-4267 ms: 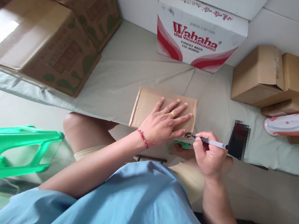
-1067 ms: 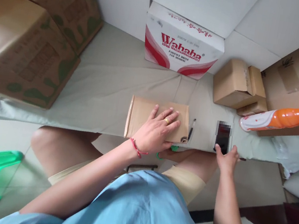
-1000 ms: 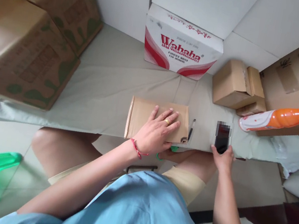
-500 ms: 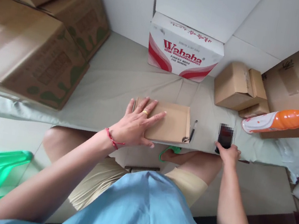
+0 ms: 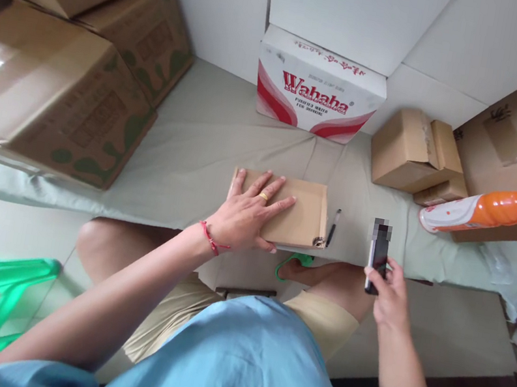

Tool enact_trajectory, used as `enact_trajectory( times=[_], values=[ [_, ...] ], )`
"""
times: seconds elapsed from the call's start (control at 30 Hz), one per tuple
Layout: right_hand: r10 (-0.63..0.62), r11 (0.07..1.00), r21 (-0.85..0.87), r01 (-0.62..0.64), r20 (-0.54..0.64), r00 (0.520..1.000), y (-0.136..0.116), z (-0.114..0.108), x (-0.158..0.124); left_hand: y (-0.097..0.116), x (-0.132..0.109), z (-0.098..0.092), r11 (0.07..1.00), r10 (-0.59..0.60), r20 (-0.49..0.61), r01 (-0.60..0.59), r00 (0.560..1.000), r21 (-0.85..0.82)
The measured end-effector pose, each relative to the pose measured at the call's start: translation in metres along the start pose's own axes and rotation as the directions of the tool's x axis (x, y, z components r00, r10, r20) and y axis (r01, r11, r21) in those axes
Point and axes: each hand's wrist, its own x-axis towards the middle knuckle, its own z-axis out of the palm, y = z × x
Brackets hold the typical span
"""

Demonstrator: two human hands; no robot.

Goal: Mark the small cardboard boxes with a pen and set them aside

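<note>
Centre: one shut flat parcel [image 5: 303, 217] under the flat, spread left hand [image 5: 247, 217]; one pen [image 5: 334, 219] beside it; right hand [image 5: 389, 296] clamps one phone [image 5: 378, 258].

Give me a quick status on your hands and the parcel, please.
Left hand flat on parcel. Right hand holds phone. Pen beside parcel.

Likely a home packing corner: stacked cardboard boxes [image 5: 57, 94] crowd a cloth-covered table [image 5: 196, 150].

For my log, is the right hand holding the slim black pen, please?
No, the right hand holds a dark phone; the pen lies beside the flat cardboard box.
</note>
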Motion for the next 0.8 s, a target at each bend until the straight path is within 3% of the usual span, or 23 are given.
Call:
enact_trajectory(
  times=[0.07, 0.13, 0.27, 0.47, 0.8],
  values=[
    [-0.135, 0.989, 0.06, 0.134, 0.021, 0.991, -0.006, 0.006, -0.042, 0.001, 0.0, 0.002, 1.0, -0.009, -0.009, 0.009, 1.0, 0.02],
    [-0.265, 0.964, 0.001, 0.265, 0.035, 0.964, -0.015, 0.014, -0.08, 0.001, 0.0, 0.003, 0.999, -0.011, -0.018, 0.011, 1.0, 0.031],
    [-0.4, 0.909, -0.096, 0.405, 0.067, 0.914, -0.04, 0.036, -0.124, 0.0, 0.0, 0.004, 0.999, -0.005, -0.035, 0.007, 0.999, 0.032],
    [-0.435, 0.896, -0.074, 0.437, 0.041, 0.899, -0.051, 0.057, -0.142, -0.002, -0.001, 0.007, 1.0, -0.001, -0.061, 0.002, 0.998, 0.027],
    [-0.456, 0.884, -0.133, 0.449, -0.033, 0.889, -0.045, 0.062, -0.153, 0.005, -0.001, 0.003, 0.998, -0.045, -0.036, 0.046, 0.998, 0.034]
  ],
)
